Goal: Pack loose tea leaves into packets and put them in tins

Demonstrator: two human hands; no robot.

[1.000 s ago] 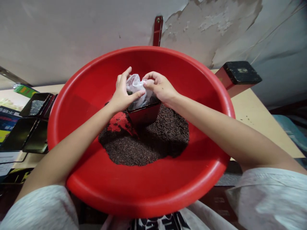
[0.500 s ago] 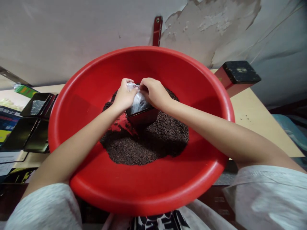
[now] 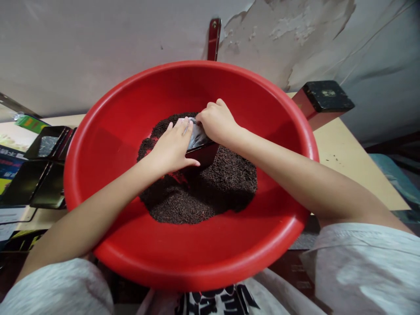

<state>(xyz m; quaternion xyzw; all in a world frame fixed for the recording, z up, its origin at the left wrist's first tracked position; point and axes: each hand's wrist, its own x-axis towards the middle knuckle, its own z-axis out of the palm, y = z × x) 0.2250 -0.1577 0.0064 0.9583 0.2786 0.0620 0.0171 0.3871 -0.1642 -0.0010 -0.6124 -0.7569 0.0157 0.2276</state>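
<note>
Inside the large red basin [image 3: 203, 258], a square dark tin [image 3: 205, 156] sits on a heap of dark loose bits that look like tea leaves [image 3: 183, 205]. A clear plastic bag [image 3: 197, 136] fills the tin's mouth. My left hand [image 3: 173, 146] lies along the tin's left side, fingers stretched over the bag's edge and thumb apart near the front. At the far right of the mouth, my right hand [image 3: 216, 122] has its fingers curled closed on the bag. Its fingertips are partly hidden.
Open dark tins [image 3: 46, 183] stand on the table left of the basin, beside a green box [image 3: 31, 123]. On the right, a closed tin with a black lid [image 3: 328, 96] stands on the pale tabletop [image 3: 354, 166]. A peeling wall [image 3: 131, 43] rises behind.
My left hand has gone from pinching the bag to lying with fingers stretched along the tin's side. The bag's top is lower now. My right hand has turned and stays at the bag.
</note>
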